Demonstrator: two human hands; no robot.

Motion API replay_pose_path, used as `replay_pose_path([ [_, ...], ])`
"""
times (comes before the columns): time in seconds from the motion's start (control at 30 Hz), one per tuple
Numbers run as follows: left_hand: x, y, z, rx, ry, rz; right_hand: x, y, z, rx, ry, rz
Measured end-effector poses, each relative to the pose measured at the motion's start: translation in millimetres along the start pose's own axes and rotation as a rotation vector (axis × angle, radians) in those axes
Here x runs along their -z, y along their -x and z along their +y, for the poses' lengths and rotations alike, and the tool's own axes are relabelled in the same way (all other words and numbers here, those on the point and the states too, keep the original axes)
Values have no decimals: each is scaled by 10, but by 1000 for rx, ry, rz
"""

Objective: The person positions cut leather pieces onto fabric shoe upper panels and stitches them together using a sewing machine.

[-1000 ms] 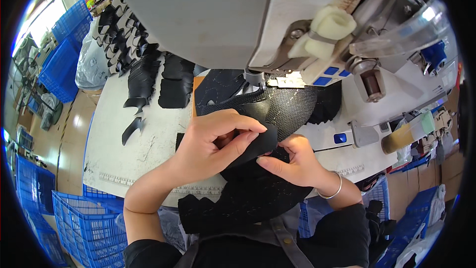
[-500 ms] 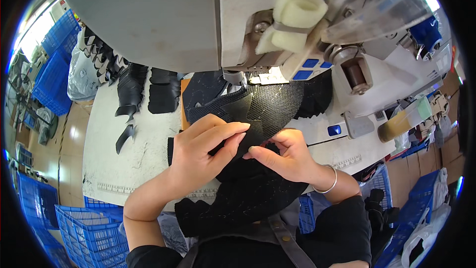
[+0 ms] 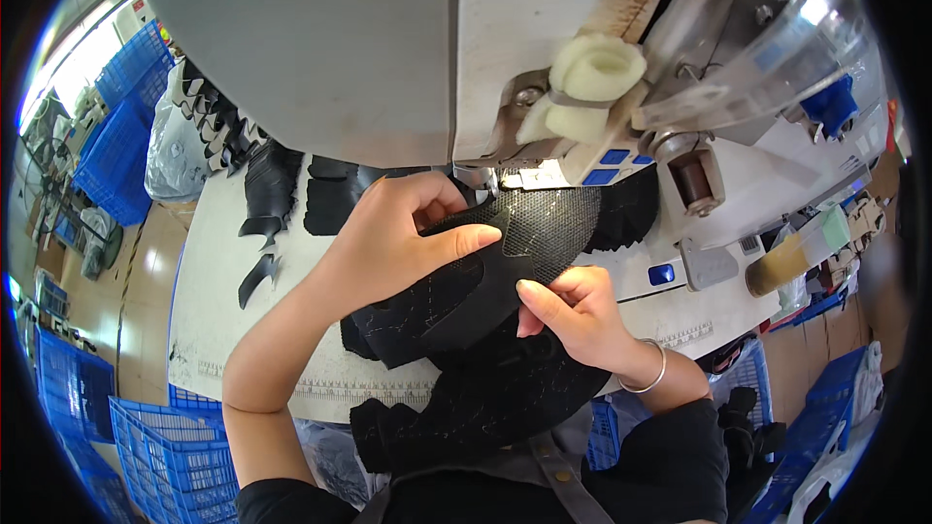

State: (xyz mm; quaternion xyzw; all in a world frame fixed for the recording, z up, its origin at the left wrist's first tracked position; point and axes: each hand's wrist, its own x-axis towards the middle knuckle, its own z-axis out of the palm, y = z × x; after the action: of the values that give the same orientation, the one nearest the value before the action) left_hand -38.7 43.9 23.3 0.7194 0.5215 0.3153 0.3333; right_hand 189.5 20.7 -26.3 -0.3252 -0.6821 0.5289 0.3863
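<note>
A black mesh piece [image 3: 555, 231] with pale stitch lines lies under the sewing machine's [image 3: 320, 58] needle area. A smooth black overlay [image 3: 500, 291] covers its near part, and dark fabric [image 3: 485, 403] hangs down toward my lap. My left hand [image 3: 388, 238] grips the work just left of the needle area, its thumb stretched over the top and its fingers curled by the machine foot. Lower right, my right hand [image 3: 581, 318] pinches the near edge of the overlay between thumb and bent fingers. The fingertips of my left hand are partly hidden.
Black cut pieces [image 3: 270, 189] lie in an overlapping row on the white table [image 3: 218, 301], with a single piece [image 3: 256, 279] nearer me. A brown thread spool [image 3: 692, 180] and rolled pale foam [image 3: 597, 68] sit on the machine. Blue crates [image 3: 170, 456] stand below left.
My left hand has moved up and left toward the needle area, its thumb now apart from the fingers. The near part of the work has spread open leftward. My right hand has shifted slightly right and down.
</note>
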Motion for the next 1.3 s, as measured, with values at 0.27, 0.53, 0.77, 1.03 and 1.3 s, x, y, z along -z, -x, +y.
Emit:
replay_pose_path([
  [0.27,138,-232,-18,40,25,-276,-175,36,-85,-95,-345,-66],
  [0.53,217,-273,215,195,157,-309,-133,-97,-1,-25,-341,-70],
  [0.77,173,-215,-33,202,277,-307,-45,-115,-8,-31,-186,20],
  [1.03,177,-228,-13,189,304,-317,-98,-107,-103,-72,-152,65],
  [1.3,103,-214,-8,119,222,-302,-103,-111,-112,-94,-195,72],
])
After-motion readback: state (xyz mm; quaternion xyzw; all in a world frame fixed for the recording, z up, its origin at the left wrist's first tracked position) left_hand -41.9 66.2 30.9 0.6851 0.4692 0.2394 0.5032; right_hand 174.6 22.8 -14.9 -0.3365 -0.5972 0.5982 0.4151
